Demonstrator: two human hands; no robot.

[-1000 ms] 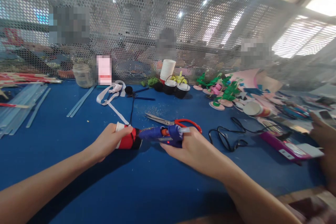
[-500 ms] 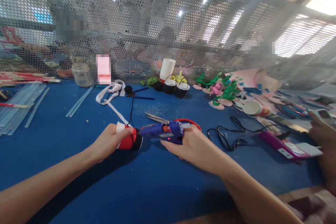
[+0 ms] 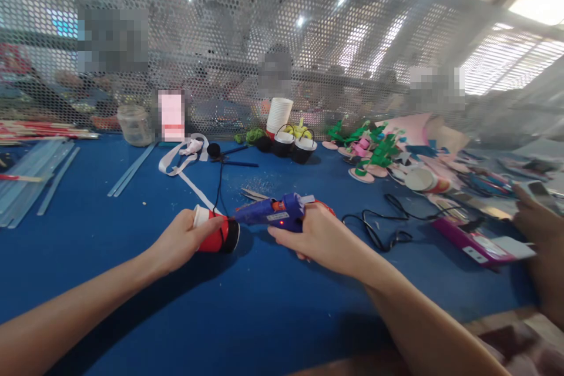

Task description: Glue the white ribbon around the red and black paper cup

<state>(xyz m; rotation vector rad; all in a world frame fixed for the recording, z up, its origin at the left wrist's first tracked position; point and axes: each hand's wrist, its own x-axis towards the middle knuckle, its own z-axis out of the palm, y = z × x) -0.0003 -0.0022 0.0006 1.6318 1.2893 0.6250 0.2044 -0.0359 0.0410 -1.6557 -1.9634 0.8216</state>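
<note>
My left hand (image 3: 185, 236) is closed around a paper cup (image 3: 210, 241) lying on its side, red with a black band at its right end. A black cord (image 3: 220, 179) runs from a small dark ball of yarn (image 3: 214, 150) down to the cup. White ribbon (image 3: 196, 189) also reaches toward the cup from behind. My right hand (image 3: 321, 235) grips a blue glue gun (image 3: 275, 213) with a lit red light. The gun's nozzle is at the cup's upper side, close to my left fingertips. Scissors (image 3: 254, 194) with red handles lie partly hidden behind the gun.
Glue sticks (image 3: 33, 182) and a glass jar (image 3: 134, 126) are at left. Stacked cups (image 3: 279, 116), small black buckets (image 3: 304, 151) and green paper plants (image 3: 382, 151) stand behind. A purple power strip (image 3: 473, 244) and black cable (image 3: 374, 235) lie right, beside another person's hand (image 3: 531, 211).
The glue gun and my right hand have shifted slightly, with the gun's back end tilting and rising a little. My left hand still holds the cup in nearly the same place.
</note>
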